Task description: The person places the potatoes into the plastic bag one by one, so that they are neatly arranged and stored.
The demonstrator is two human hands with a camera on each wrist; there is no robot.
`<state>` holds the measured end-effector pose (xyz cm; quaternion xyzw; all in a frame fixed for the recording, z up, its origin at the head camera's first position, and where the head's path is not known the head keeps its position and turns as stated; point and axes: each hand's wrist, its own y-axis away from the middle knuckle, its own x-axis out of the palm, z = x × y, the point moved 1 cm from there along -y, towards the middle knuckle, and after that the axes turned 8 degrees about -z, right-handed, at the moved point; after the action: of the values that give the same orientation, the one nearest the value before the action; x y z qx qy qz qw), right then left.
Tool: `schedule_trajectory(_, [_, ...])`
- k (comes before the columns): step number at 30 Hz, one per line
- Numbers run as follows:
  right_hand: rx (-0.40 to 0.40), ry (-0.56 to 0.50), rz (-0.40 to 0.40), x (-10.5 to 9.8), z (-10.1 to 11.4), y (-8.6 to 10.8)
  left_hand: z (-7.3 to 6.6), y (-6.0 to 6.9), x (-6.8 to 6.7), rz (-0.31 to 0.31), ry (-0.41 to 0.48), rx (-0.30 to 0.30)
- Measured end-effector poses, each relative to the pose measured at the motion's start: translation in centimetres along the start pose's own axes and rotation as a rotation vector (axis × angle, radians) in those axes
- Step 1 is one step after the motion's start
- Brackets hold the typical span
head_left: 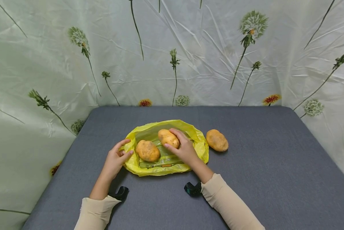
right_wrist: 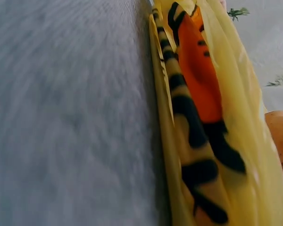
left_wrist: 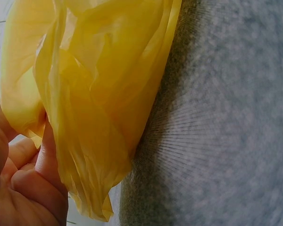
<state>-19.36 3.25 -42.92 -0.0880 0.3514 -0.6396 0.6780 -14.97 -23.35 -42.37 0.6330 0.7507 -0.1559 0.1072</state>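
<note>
A yellow plastic bag [head_left: 200, 145] lies open-mouthed on the table, one potato [head_left: 147, 150] inside at its left. My left hand [head_left: 113, 160] holds the bag's left rim between thumb and fingers; the left wrist view shows that hand [left_wrist: 30, 188] at the crumpled yellow plastic [left_wrist: 99, 94]. Over the bag's middle, my right hand [head_left: 187, 150] grips a second potato [head_left: 167, 138] by its right side. Black and orange print covers the bag's side [right_wrist: 243, 94] in the right wrist view, where a brownish-orange surface [right_wrist: 279, 136] shows at the right edge.
Another potato [head_left: 217, 140] rests on the grey table [head_left: 261, 159], just right of the bag. Black wrist devices [head_left: 121, 193] sit at both sleeves. A pale curtain [head_left: 203, 64] with a flower print stands behind the table and at its sides.
</note>
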Motion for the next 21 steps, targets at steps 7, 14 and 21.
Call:
schedule_trajectory(7, [0.054,0.012,0.047,1.2,0.1,0.0,0.0,-0.2,0.0,0.015,0.02,-0.042])
schedule_trajectory(14, [0.136,0.008,0.078,1.6,-0.1,0.2,0.0,-0.2,0.0,0.014,0.009,-0.037])
schedule_trajectory(21, [0.14,0.01,0.113,1.9,-0.6,0.3,0.0,0.0,0.0,0.0,-0.001,-0.002])
